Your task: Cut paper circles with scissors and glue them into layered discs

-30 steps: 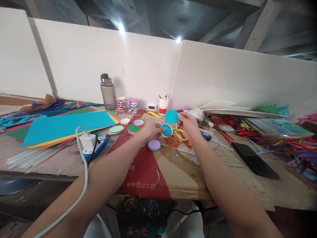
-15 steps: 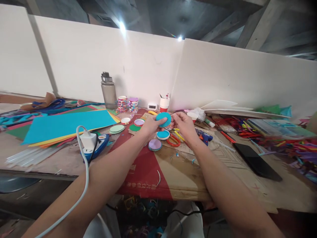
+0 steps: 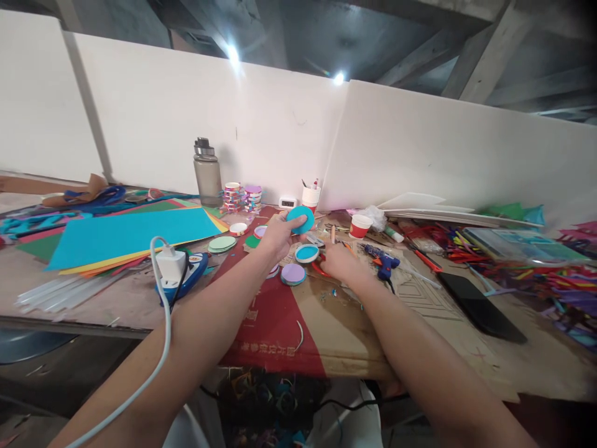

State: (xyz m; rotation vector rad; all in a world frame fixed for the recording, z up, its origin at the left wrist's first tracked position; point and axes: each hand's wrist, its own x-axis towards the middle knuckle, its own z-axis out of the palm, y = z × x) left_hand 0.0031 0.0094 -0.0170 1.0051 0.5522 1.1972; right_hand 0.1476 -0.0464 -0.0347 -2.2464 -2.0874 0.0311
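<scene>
My left hand point(image 3: 278, 235) holds a teal paper disc point(image 3: 300, 219) up above the table. Below it lies a white-rimmed round lid filled with teal point(image 3: 306, 252), and a lilac-topped lid point(image 3: 293, 274) sits in front of that. My right hand point(image 3: 336, 261) is down on the table, on the red-handled scissors point(image 3: 319, 268), just right of the teal lid. Whether its fingers grip the scissors I cannot tell.
A blue glue gun point(image 3: 383, 261), a red paper cup point(image 3: 360, 226), a black phone point(image 3: 480, 306) and pipe cleaners point(image 3: 550, 274) lie to the right. Coloured paper sheets point(image 3: 125, 233), a charger on a power strip point(image 3: 175, 270), a bottle point(image 3: 208, 174) and stacked lids point(image 3: 240, 196) are left.
The teal disc passed from my right hand to my left, which lifted it. The teal lid was set down. My right hand dropped onto the scissors.
</scene>
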